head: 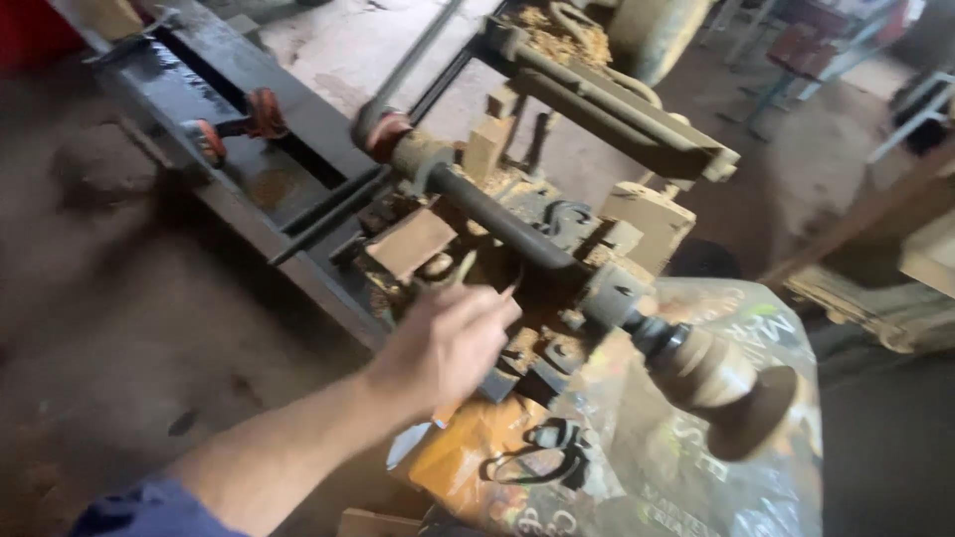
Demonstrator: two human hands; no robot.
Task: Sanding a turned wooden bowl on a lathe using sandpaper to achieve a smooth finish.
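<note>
Nearest to us, a bare forearm in a blue sleeve rises from the bottom left corner of the view, though we cannot tell for certain which arm it is; it looks like our left hand. Its fingers are loosely curled and reach into the sawdust-caked middle of the lathe, just beside the dark round bar. We cannot tell whether they pinch anything: the fingertips blur into the shavings and metal parts. Our other hand is out of view.

At the lathe's near end a turned wooden piece, flared like a bell, sits on the spindle, its outline smeared by motion. Under it lies a crumpled printed plastic sack, cut off by the bottom edge. A pale wooden block rests on the bed just above the hand. Along the dark steel bed rails, toward the far left, two reddish roller-like parts show only dimly. The far end of the lathe is cropped by the top edge.
</note>
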